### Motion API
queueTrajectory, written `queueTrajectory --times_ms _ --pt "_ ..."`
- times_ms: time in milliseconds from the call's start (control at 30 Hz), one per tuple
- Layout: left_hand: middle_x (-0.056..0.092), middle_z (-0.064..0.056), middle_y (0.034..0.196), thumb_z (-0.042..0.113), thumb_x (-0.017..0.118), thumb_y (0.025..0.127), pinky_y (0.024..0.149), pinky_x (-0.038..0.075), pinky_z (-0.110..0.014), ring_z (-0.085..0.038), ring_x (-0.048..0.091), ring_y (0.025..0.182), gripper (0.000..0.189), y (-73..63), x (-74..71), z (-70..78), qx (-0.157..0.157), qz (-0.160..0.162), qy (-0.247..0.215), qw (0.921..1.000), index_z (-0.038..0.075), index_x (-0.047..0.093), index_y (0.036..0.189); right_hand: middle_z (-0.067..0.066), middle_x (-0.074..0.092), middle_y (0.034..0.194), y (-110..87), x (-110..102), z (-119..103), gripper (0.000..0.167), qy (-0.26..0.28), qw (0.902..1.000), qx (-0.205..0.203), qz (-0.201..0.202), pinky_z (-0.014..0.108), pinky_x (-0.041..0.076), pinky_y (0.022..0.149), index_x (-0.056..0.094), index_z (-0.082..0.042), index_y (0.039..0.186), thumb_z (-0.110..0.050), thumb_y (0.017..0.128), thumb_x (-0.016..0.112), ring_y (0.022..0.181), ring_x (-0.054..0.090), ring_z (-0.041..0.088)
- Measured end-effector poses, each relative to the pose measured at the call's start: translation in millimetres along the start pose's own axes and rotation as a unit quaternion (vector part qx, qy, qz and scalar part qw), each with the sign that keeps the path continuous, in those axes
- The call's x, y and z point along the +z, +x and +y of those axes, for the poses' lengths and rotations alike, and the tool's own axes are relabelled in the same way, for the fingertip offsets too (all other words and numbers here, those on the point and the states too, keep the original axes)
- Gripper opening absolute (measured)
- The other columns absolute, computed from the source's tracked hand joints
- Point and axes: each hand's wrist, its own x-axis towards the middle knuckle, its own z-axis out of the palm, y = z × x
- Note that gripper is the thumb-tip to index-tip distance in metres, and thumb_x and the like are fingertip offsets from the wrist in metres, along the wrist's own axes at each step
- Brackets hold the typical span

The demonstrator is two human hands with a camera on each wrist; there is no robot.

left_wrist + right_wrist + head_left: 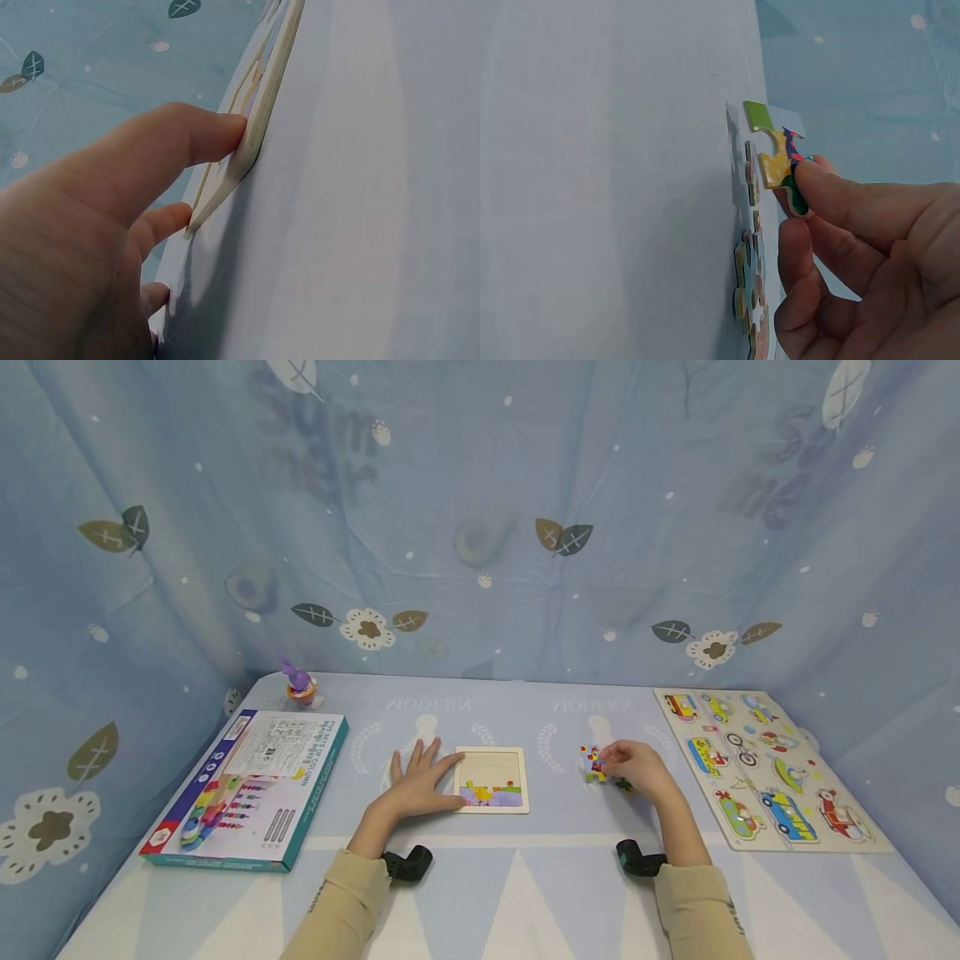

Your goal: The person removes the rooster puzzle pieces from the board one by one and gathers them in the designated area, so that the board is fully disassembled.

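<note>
A square wooden puzzle tray lies in the middle of the table, with joined colourful pieces along its near side and bare wood above them. My left hand has its fingers spread, the thumb and index fingertips touching the tray's left edge; the left wrist view shows the thumb on the frame. To the right, my right hand pinches a yellow, green and multicoloured puzzle piece between thumb and fingers, raised off the table. Several loose puzzle pieces lie beneath it, partly hidden by the hand.
A boxed toy set lies at the left, with a small purple rabbit figure behind it. At the right is a vehicle peg board. A patterned curtain hangs behind the table.
</note>
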Motion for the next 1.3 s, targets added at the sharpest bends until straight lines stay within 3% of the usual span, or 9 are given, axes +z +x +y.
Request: queueTrajectory --times_ms 233,567,800,1033,1300 --pt "0.011 -0.019 0.153 0.047 0.067 0.076 0.102 -0.012 -0.064 -0.040 -0.004 0.140 0.076 0.1 -0.1 0.0 0.000 0.000 0.001 1.0000 0.019 0.040 0.141 0.008 0.060 0.084 -0.5 1 2 0.017 -0.031 0.9994 0.010 -0.009 0.028 0.041 0.062 0.062 0.003 0.099 -0.005 0.084 0.064 0.075 0.052 0.018" --pt "0.011 -0.019 0.153 0.048 0.066 0.076 0.102 -0.013 -0.064 -0.040 -0.004 0.140 0.076 0.7 0.4 0.4 -0.001 0.000 0.004 1.0000 0.020 0.040 0.141 0.010 0.061 0.084 -1.1 1 2 0.018 -0.043 0.9990 -0.005 0.012 0.027 0.042 0.063 0.064 0.004 0.099 -0.002 0.082 0.064 0.075 0.053 0.019" --pt "0.012 -0.019 0.153 0.048 0.066 0.077 0.101 -0.012 -0.065 -0.041 -0.004 0.139 0.076 0.0 2.4 0.1 0.002 -0.005 0.013 0.9999 0.018 0.038 0.142 0.010 0.062 0.086 -2.5 1 2 0.019 -0.054 0.9984 0.007 0.017 0.030 0.043 0.062 0.063 0.002 0.101 -0.005 0.083 0.064 0.076 0.054 0.020" --pt "0.014 -0.019 0.153 0.045 0.064 0.081 0.102 -0.009 -0.066 -0.043 -0.001 0.139 0.074 -10.6 -5.2 8.0 0.042 -0.026 0.032 0.9983 0.016 0.036 0.143 0.010 0.060 0.086 0.0 4 1 0.018 -0.051 0.9983 -0.002 0.029 0.029 0.043 0.062 0.063 0.002 0.101 -0.005 0.084 0.062 0.075 0.053 0.020" --pt "0.015 -0.014 0.153 0.046 0.062 0.083 0.103 -0.006 -0.065 -0.043 0.000 0.139 0.068 -34.7 -8.1 19.7 0.103 -0.100 0.063 0.9876 0.022 0.039 0.142 0.010 0.062 0.087 0.0 15 -13 0.017 -0.035 0.9974 -0.057 0.027 0.027 0.044 0.060 0.064 0.001 0.100 -0.004 0.084 0.063 0.077 0.055 0.020"
